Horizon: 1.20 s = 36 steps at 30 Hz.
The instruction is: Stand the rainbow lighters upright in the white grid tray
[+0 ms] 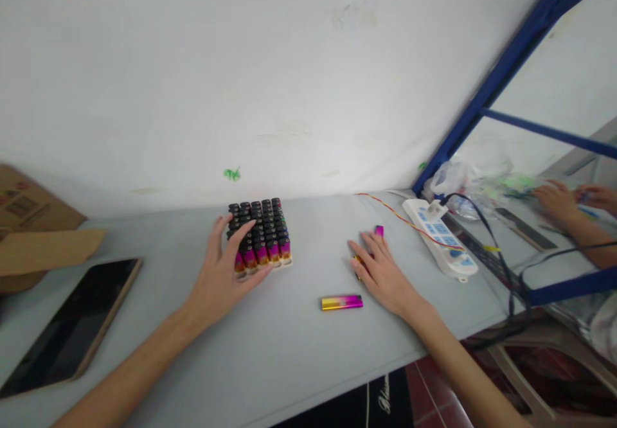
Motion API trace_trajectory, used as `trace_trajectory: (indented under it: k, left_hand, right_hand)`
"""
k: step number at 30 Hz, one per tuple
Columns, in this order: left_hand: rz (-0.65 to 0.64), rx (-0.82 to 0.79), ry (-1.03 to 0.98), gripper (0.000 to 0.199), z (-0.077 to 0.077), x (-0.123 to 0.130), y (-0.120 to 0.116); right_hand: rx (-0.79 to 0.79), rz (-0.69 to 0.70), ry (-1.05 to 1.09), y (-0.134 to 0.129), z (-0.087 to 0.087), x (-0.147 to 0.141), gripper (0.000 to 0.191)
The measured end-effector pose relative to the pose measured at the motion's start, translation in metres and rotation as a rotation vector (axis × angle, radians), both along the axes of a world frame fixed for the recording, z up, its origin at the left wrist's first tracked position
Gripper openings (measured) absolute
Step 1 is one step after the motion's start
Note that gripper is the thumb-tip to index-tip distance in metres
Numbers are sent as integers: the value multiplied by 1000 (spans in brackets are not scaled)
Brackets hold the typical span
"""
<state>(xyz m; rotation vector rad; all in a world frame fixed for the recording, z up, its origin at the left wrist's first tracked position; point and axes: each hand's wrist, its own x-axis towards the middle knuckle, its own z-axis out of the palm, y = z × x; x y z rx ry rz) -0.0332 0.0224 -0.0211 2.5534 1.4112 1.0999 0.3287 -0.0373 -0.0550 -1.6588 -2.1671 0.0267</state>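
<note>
Over a white rack (288,261) packed with several black-topped lighters (261,252), purple fading to gold, my left hand (224,267) spreads its thumb and fingers. Its fingertips lie at the left and top of the rack and the thumb at the front edge. On the table to the right, my right hand (383,270) rests palm down, fingers stretched out. Beneath it, a purple end (379,229) shows past the fingers and a gold bit near the thumb; whether these are one lighter or two is hidden. A loose gold-and-purple lighter (341,303) lies flat just left of this hand.
A phone (72,325) and cardboard box (38,203) are at the left. A white power strip (439,238) with cables sits on the right beside a blue metal frame (463,119). Beyond it are plastic bags (450,180) and another person's hands (556,203). A wall closes the back.
</note>
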Motion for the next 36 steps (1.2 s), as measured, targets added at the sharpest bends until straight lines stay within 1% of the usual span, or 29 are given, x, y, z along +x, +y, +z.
trace_trajectory:
  k: [2,5,7,10,11,14,15,16,18,21,26,30,33,36]
  left_hand:
    - [-7,-37,-18,75,-4,1,1]
    - [-17,-14,-40,64,-6,0,2]
    - [-23,19,-54,56,-6,-1,3]
    - [-31,23,-77,51,-5,-2,3]
    - [-33,17,-80,51,-5,-3,3]
    - [-39,12,-81,51,-4,-4,3]
    - [-39,12,-81,51,-4,-4,3]
    - [-38,11,-82,52,-4,-4,3]
    - [-33,9,-84,51,-4,-5,4]
    - [-25,14,-86,49,-4,-6,4]
    - [-34,18,-97,50,-5,-6,3]
    - [-43,16,-94,49,-6,-5,3]
    - [-48,4,-91,50,-6,-6,2]
    - [-54,4,-85,50,-6,-6,1]
  right_hand:
    - [-23,129,80,4,6,-9,46]
    - [-71,300,181,8,15,-18,39]
    - [-99,359,214,5,22,-20,36]
    - [-146,394,205,-7,31,-17,33]
    - [-159,404,185,-12,33,-16,41]
    - [-168,433,98,-22,33,-17,81]
    - [-160,432,75,-23,31,-18,87]
    - [-146,425,60,-23,29,-21,88]
    - [-109,396,57,-18,23,-28,79]
    - [-69,361,110,-6,18,-40,64]
    - [-17,299,205,8,18,-51,39]
    - [33,304,240,14,18,-49,27]
    - [30,304,267,19,17,-47,18]
    - [40,257,233,26,17,-48,23]
